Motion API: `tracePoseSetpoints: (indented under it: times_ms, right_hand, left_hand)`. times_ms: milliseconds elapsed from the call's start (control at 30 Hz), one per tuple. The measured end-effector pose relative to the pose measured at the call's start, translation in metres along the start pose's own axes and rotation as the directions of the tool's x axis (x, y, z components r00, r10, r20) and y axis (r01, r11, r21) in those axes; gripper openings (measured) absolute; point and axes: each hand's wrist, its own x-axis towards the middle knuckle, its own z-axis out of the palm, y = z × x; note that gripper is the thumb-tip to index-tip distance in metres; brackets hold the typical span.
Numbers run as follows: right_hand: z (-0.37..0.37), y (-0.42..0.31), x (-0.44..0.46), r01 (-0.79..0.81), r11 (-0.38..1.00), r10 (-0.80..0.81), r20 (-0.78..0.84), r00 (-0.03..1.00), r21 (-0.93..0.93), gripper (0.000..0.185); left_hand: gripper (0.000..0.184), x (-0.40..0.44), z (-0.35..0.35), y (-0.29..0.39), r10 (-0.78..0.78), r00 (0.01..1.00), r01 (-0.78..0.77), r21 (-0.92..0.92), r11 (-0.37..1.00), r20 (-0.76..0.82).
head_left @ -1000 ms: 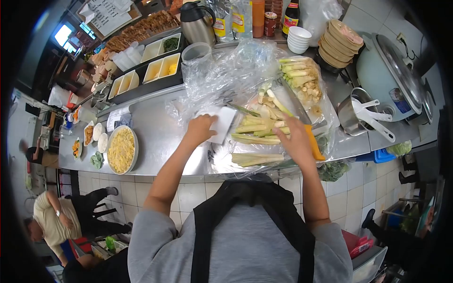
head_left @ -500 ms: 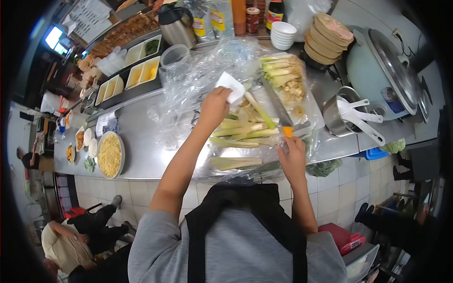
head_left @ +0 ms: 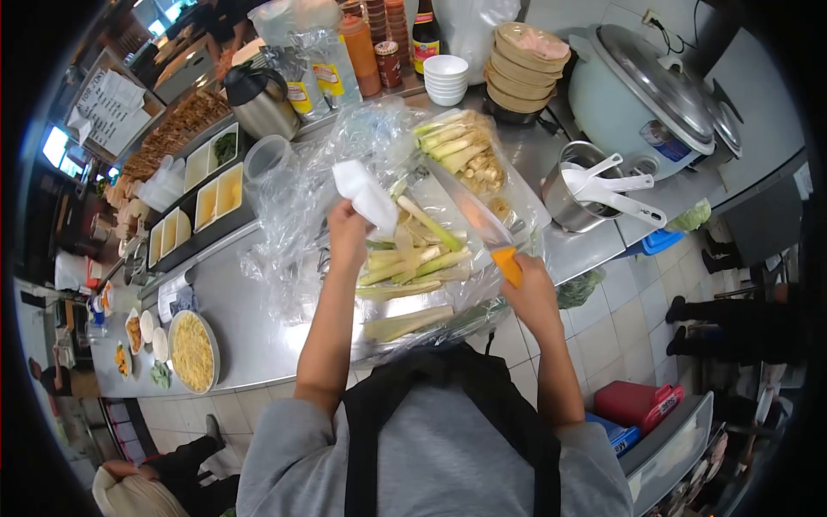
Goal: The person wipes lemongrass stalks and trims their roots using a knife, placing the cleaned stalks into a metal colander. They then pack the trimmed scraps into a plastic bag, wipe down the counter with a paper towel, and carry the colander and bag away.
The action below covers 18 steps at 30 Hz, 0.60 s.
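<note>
My left hand (head_left: 346, 228) pinches a white paper (head_left: 365, 196), raised over clear plastic (head_left: 297, 202). The fingers of my right hand (head_left: 527, 289) are closed round the orange handle of a large knife (head_left: 484, 222); its blade points up and left, over the edge of a white board (head_left: 527, 200). Between my hands, cut pale-green stalks (head_left: 413, 263) lie on the plastic, with one longer stalk (head_left: 431, 222) above them. A bunch of stalks with roots (head_left: 465, 146) rests on the board behind the blade.
A bowl of yellow food (head_left: 194, 351) sits at the left. Sauce bottles (head_left: 360, 56), stacked white bowls (head_left: 446, 79) and brown bowls (head_left: 521, 73) line the back. At the right are a pot with white utensils (head_left: 579, 185) and a large cooker (head_left: 637, 103). A person (head_left: 155, 482) is at the lower left.
My left hand has lifted the white paper off the plastic. My right hand has closed on the knife's orange handle and drawn the handle toward me. The view has turned.
</note>
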Motion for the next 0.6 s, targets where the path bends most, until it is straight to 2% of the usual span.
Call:
tracePoseSetpoints:
  times_ms: [33, 100, 167, 267, 333, 467, 533, 567, 600]
  right_hand:
    - [-0.007, -0.012, -0.010, -0.018, 1.000, 0.019, -0.050, 0.999, 0.017, 0.043]
    - [-0.001, -0.028, -0.018, -0.037, 0.999, 0.039, -0.089, 0.995, 0.029, 0.043]
    - [0.016, -0.040, -0.021, 0.096, 0.994, -0.085, -0.199, 0.976, 0.046, 0.040]
    - [0.041, -0.054, -0.020, 0.092, 0.993, -0.104, -0.186, 0.977, -0.069, 0.037]
    - [0.048, -0.055, -0.019, 0.112, 0.992, -0.123, -0.219, 0.968, -0.063, 0.036]
    - [0.046, -0.055, -0.024, 0.118, 0.992, -0.123, -0.198, 0.972, -0.036, 0.038]
    - [0.042, -0.057, -0.027, 0.120, 0.993, -0.118, -0.206, 0.971, -0.006, 0.039]
    - [0.041, -0.057, -0.032, 0.098, 0.995, -0.095, -0.180, 0.979, 0.010, 0.040]
    - [0.041, -0.057, -0.037, 0.077, 0.997, -0.072, -0.151, 0.986, 0.026, 0.041]
  left_hand:
    - [0.019, -0.014, 0.010, 0.004, -0.063, 0.998, 0.065, -0.059, 0.996, 0.029]
    - [0.020, -0.044, 0.042, 0.001, -0.211, 0.962, 0.204, 0.058, 0.977, 0.173]
    - [0.018, -0.059, 0.059, -0.028, -0.273, 0.833, 0.327, -0.031, 0.945, 0.481]
    - [0.014, -0.067, 0.080, -0.027, -0.278, 0.827, 0.340, -0.041, 0.940, 0.488]
    - [0.014, -0.065, 0.080, -0.027, -0.298, 0.832, 0.391, -0.113, 0.914, 0.469]
    - [0.019, -0.052, 0.075, -0.030, -0.342, 0.833, 0.435, -0.134, 0.890, 0.435]
    - [0.025, -0.037, 0.075, -0.022, -0.330, 0.881, 0.427, -0.271, 0.862, 0.339]
    - [0.043, -0.024, 0.072, -0.018, -0.356, 0.871, 0.445, -0.239, 0.863, 0.339]
    - [0.043, -0.015, 0.071, -0.015, -0.359, 0.869, 0.449, -0.240, 0.861, 0.339]
